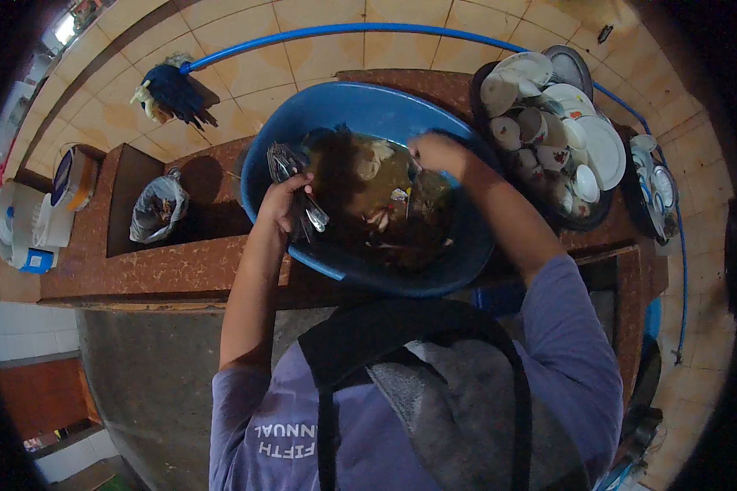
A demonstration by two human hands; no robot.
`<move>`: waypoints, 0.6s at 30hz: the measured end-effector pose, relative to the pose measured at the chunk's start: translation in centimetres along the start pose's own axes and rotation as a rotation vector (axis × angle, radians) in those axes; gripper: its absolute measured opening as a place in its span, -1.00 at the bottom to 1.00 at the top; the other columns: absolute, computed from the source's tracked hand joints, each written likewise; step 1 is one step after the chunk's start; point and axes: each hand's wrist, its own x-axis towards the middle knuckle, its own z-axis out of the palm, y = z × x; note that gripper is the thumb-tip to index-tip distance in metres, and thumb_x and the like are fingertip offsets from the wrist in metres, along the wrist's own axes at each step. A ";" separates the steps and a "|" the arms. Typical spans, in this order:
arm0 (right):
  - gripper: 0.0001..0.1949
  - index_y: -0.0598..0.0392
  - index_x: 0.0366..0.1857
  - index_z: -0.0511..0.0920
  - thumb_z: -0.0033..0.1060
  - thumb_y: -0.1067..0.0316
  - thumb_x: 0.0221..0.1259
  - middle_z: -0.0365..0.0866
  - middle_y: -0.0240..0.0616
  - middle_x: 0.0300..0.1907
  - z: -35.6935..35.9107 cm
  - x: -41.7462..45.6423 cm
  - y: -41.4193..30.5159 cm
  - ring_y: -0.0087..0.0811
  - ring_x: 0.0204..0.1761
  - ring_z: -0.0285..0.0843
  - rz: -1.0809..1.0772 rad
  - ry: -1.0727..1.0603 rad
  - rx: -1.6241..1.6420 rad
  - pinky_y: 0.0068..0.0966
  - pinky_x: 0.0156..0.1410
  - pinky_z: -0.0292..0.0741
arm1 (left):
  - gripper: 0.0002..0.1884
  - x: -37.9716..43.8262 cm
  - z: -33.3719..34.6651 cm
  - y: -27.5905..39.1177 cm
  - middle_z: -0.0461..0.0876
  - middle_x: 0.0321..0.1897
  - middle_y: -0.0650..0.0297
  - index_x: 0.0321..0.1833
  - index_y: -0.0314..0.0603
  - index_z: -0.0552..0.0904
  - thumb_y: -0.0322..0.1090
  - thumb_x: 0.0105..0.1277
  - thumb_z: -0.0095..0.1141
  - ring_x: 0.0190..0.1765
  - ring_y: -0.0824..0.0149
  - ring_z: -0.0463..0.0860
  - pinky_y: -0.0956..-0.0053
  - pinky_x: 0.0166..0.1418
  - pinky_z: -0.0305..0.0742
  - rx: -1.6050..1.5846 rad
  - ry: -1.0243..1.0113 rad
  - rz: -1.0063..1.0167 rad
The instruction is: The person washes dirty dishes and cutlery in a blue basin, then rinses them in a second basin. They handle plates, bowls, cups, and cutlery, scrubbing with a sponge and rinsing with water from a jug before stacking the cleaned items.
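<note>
In front of me sits a large blue plastic basin (368, 98), part filled with murky brown water and food scraps (378, 218). My left hand (285, 199) grips a bundle of metal cutlery (282, 161) at the basin's left side, with a spoon's bowl (316, 218) hanging below the fingers. Over the right part of the water, my right hand (436, 154) is bent with its fingers curled downward. Blur and the hand itself hide whether anything is between those fingers. A pale lump (368, 167) shows in the water to its left.
Right of the basin, a dark tub (580, 221) is heaped with white plates, cups and bowls. A smaller container of dishes (648, 227) stands beyond. At left are a plastic bag of waste (159, 208) and a bucket (77, 178). A blue hose (356, 27) runs along the tiled wall past dark gloves (175, 92).
</note>
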 end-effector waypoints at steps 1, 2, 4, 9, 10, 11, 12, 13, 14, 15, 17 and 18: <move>-0.86 0.08 -0.38 0.49 0.13 0.39 -0.08 0.54 -0.10 -0.45 -1.3 0.3 -0.6 -0.08 -0.36 0.50 -0.031 0.172 0.160 -0.26 -0.26 0.42 | -0.88 -0.2 0.3 0.2 0.57 -0.49 0.27 -0.36 -0.21 0.52 -0.40 0.04 0.14 -0.42 0.37 0.53 0.51 -0.33 0.38 0.032 0.011 0.019; -0.88 0.08 -0.38 0.47 0.11 0.40 -0.03 0.53 -0.10 -0.43 -3.8 0.3 -2.9 -0.08 -0.34 0.49 -0.121 0.223 0.254 -0.27 -0.24 0.41 | -0.88 -0.5 0.2 0.3 0.58 -0.48 0.26 -0.37 -0.20 0.51 -0.40 0.03 0.13 -0.42 0.36 0.53 0.51 -0.31 0.39 0.060 0.034 0.043; -0.90 0.09 -0.37 0.44 0.09 0.41 0.03 0.51 -0.11 -0.41 -8.2 -0.6 -7.7 -0.08 -0.29 0.48 -0.271 0.341 0.389 -0.28 -0.19 0.40 | -0.86 0.2 -0.5 0.0 0.59 -0.45 0.24 -0.34 -0.23 0.52 -0.41 0.03 0.10 -0.38 0.34 0.55 0.49 -0.25 0.42 0.015 -0.027 0.077; -0.89 0.13 -0.32 0.39 0.05 0.45 0.08 0.48 -0.12 -0.36 -7.5 1.6 -13.7 -0.08 -0.21 0.48 -0.337 0.451 0.500 -0.26 -0.14 0.39 | -0.78 -1.0 1.7 0.5 0.61 -0.35 0.18 -0.22 -0.32 0.53 -0.42 0.06 0.02 -0.28 0.30 0.59 0.45 -0.11 0.46 -0.087 -0.127 0.152; -0.88 0.13 -0.32 0.39 0.05 0.43 0.08 0.48 -0.11 -0.35 -7.8 1.7 -14.9 -0.07 -0.20 0.48 -0.229 0.361 0.617 -0.25 -0.14 0.39 | -0.77 -1.5 1.7 0.6 0.61 -0.34 0.17 -0.20 -0.33 0.53 -0.42 0.08 0.01 -0.27 0.30 0.59 0.45 -0.10 0.46 -0.067 -0.152 0.131; -0.87 0.14 -0.32 0.39 0.06 0.42 0.09 0.49 -0.09 -0.35 -8.2 1.5 -16.0 -0.07 -0.20 0.49 -0.121 0.267 0.731 -0.24 -0.13 0.39 | -0.76 -1.6 1.7 0.7 0.61 -0.33 0.17 -0.17 -0.34 0.53 -0.41 0.11 0.00 -0.26 0.30 0.60 0.45 -0.09 0.46 -0.046 -0.176 0.110; -0.86 0.14 -0.31 0.39 0.07 0.40 0.09 0.49 -0.08 -0.34 -8.4 1.2 -16.5 -0.06 -0.19 0.49 -0.011 0.169 0.842 -0.22 -0.13 0.39 | -0.78 -1.6 1.9 0.5 0.60 -0.35 0.18 -0.18 -0.34 0.53 -0.41 0.12 0.00 -0.27 0.30 0.59 0.46 -0.11 0.46 -0.018 -0.201 0.106; -0.84 0.15 -0.31 0.39 0.08 0.36 0.09 0.50 -0.06 -0.34 -7.6 1.4 -16.1 -0.04 -0.20 0.50 -0.028 0.295 0.724 -0.21 -0.14 0.40 | -0.80 -1.6 2.2 0.3 0.59 -0.36 0.20 -0.19 -0.34 0.52 -0.41 0.13 0.01 -0.29 0.31 0.58 0.47 -0.12 0.46 0.009 -0.225 0.102; -0.82 0.15 -0.30 0.39 0.09 0.33 0.09 0.50 -0.05 -0.34 -6.3 1.9 -15.4 -0.03 -0.21 0.51 -0.044 0.418 0.604 -0.19 -0.16 0.41 | -0.81 -1.6 2.3 0.1 0.59 -0.38 0.21 -0.21 -0.34 0.52 -0.41 0.15 0.01 -0.31 0.32 0.58 0.47 -0.14 0.46 0.037 -0.249 0.098; -0.80 0.15 -0.30 0.39 0.11 0.30 0.09 0.51 -0.03 -0.33 -5.5 2.0 -14.8 -0.02 -0.21 0.52 -0.058 0.537 0.478 -0.17 -0.17 0.41 | -0.83 -1.3 2.2 -0.1 0.58 -0.40 0.22 -0.22 -0.33 0.51 -0.41 0.15 0.01 -0.33 0.33 0.57 0.48 -0.16 0.45 0.063 -0.250 0.122; -0.67 0.15 -0.22 0.43 0.15 0.15 0.04 0.56 -0.02 -0.34 -5.1 0.3 -13.9 0.01 -0.27 0.54 0.057 0.346 0.356 -0.15 -0.20 0.46 | -0.86 -0.6 1.4 -0.4 0.56 -0.44 0.25 -0.26 -0.32 0.51 -0.41 0.16 0.03 -0.37 0.34 0.55 0.49 -0.19 0.45 0.105 -0.242 0.183; -0.63 0.15 -0.20 0.46 0.17 0.11 0.01 0.58 -0.03 -0.34 -4.8 -1.3 -13.6 -0.01 -0.27 0.55 0.125 0.210 0.259 -0.17 -0.19 0.48 | -0.87 -0.1 1.1 -0.6 0.55 -0.45 0.25 -0.26 -0.31 0.50 -0.42 0.16 0.03 -0.38 0.35 0.54 0.50 -0.21 0.44 0.109 -0.195 0.178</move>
